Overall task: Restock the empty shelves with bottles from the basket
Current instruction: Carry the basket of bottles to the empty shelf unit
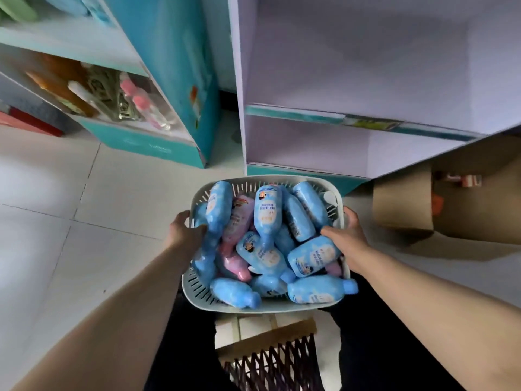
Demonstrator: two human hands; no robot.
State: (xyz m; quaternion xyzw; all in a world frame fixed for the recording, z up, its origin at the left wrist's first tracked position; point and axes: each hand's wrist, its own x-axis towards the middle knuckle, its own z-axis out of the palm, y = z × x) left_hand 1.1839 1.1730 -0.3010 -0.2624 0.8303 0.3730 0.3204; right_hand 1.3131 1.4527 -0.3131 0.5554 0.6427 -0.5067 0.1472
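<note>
A white slotted plastic basket (197,289) is held in front of me, above my legs. It is piled with several blue bottles (267,213) and a few pink bottles (239,218) lying on their sides. My left hand (186,232) grips the basket's left rim, thumb inside against a blue bottle. My right hand (345,235) grips the right rim, thumb over the edge. Just beyond the basket stands a white shelf unit (363,119) with teal edge strips; its two visible compartments hold nothing.
A teal shelf unit (158,148) at the left holds pink-capped and orange bottles. Open cardboard boxes (406,207) sit on the floor at the right. A dark woven bin (276,368) and a cardboard piece lie between my legs. White floor tiles spread to the left.
</note>
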